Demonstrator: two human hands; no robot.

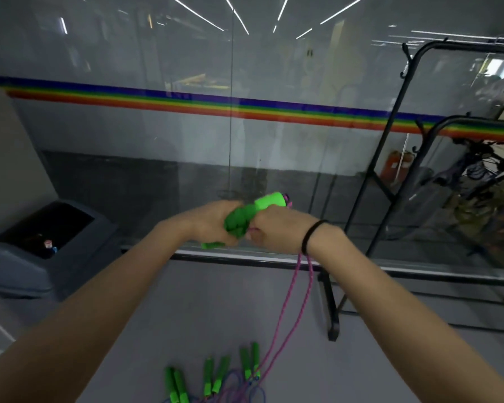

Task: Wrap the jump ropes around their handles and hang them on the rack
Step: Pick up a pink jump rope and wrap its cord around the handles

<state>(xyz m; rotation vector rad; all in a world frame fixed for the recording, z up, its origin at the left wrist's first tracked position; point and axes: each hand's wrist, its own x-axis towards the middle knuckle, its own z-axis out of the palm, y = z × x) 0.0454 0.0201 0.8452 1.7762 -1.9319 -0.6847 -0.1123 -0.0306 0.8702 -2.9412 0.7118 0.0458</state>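
I hold a pair of bright green jump-rope handles [266,203] together at chest height in front of a glass wall. My left hand [213,221] grips their lower ends. My right hand [277,228] is closed around their middle, pinching the pink rope [301,289], which hangs in a long double strand from under that hand to the floor. Several more green-handled jump ropes [216,373] lie in a pile on the grey floor below. The black metal rack [390,135] with hooks stands to the right, about an arm's length from my hands.
A dark grey bin [45,242] sits on the floor at the left. The glass wall [186,141] with a rainbow stripe runs across directly ahead. The rack's black foot [330,309] rests on the floor right of the rope pile.
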